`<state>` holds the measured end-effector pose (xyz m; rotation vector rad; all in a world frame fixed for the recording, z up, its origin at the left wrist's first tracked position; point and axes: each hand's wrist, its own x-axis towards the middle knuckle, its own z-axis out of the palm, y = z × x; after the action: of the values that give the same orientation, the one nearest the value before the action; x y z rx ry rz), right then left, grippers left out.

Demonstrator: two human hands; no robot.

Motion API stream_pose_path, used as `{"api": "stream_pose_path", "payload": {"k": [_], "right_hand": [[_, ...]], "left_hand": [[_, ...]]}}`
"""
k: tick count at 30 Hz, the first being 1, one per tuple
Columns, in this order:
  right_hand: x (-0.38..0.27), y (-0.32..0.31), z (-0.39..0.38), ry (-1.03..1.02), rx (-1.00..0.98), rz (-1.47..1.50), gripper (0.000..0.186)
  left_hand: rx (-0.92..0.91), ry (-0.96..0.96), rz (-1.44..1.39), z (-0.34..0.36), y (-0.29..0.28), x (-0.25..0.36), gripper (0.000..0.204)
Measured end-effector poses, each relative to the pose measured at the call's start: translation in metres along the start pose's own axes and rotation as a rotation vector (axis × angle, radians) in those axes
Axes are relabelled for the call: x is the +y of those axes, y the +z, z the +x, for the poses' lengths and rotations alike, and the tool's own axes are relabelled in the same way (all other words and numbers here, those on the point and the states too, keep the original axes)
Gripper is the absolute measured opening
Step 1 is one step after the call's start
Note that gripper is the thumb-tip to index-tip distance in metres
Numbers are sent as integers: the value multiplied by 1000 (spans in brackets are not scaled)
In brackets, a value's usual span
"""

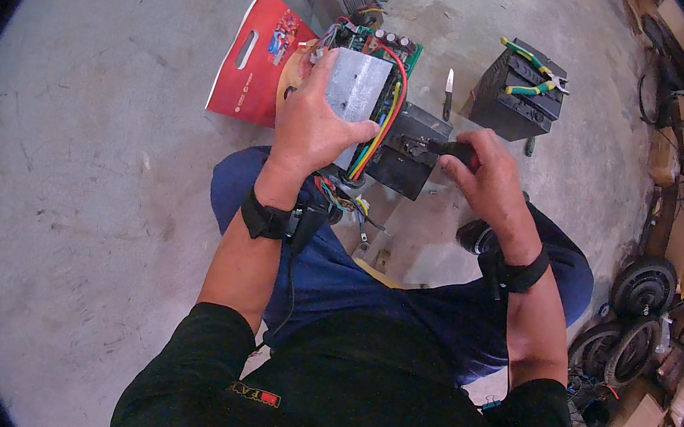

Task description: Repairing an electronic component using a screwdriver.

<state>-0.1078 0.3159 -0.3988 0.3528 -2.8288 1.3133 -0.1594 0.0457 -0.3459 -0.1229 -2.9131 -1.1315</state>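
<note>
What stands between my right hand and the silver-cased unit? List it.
Between your right hand and the silver-cased unit are the dark-handled tool it holds, the black box under that tool's tip, and the red and yellow wires along the unit's right side. Your left hand also covers part of the unit.

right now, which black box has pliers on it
The black box beyond the right hand: pliers lie on it; the other box, left of that hand, has none.
</note>
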Motion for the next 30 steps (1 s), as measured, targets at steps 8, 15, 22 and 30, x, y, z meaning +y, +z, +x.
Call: {"api": "stream_pose_path", "payload": {"k": [8,15,22,30], "right_hand": [[-4,-6,1,-5,40,30,36],[-3,-11,1,-1,41,-9,36],[-1,-3,2,-38,62,-2,37],[2,-3,4,-11,74,52,35]], "left_hand": [[31,51,28,1,4,-6,108],[57,100,103,3,6,-5,105],[36,62,46,0,2,-9,107],[44,71,38,2,2,-9,107]]}}
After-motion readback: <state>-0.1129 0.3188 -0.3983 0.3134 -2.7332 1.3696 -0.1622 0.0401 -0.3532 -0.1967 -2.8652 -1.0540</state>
